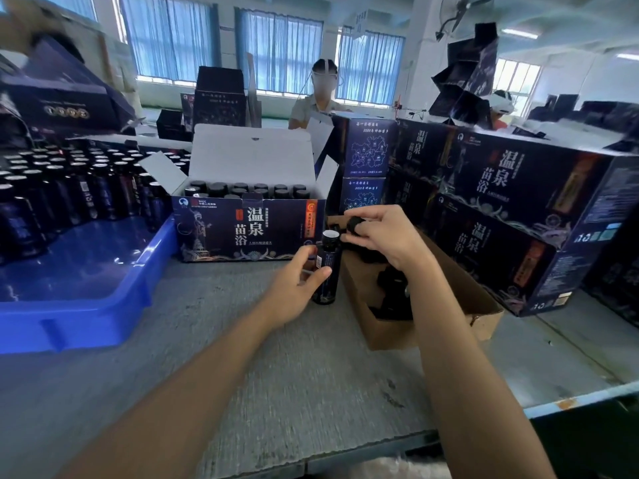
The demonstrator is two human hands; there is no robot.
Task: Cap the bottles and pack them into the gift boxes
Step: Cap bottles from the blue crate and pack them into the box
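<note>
A dark bottle (pixel 327 271) stands upright on the grey table, its white-lined mouth uncapped. My left hand (pixel 294 285) grips its body from the left. My right hand (pixel 377 233) hovers just right of the bottle's mouth and pinches a black cap (pixel 355 223) between fingers and thumb. Behind the bottle stands an open dark-blue gift box (pixel 249 226) with its white lid flap up and several capped bottles inside. A brown cardboard box (pixel 449 292) under my right forearm holds several loose black caps (pixel 392 292).
A blue plastic tray (pixel 76 305) at the left carries several uncapped dark bottles (pixel 69 188). Closed gift boxes (pixel 511 216) are stacked at the right and rear. A person sits across the table (pixel 311 375). The table's metal front edge runs at lower right.
</note>
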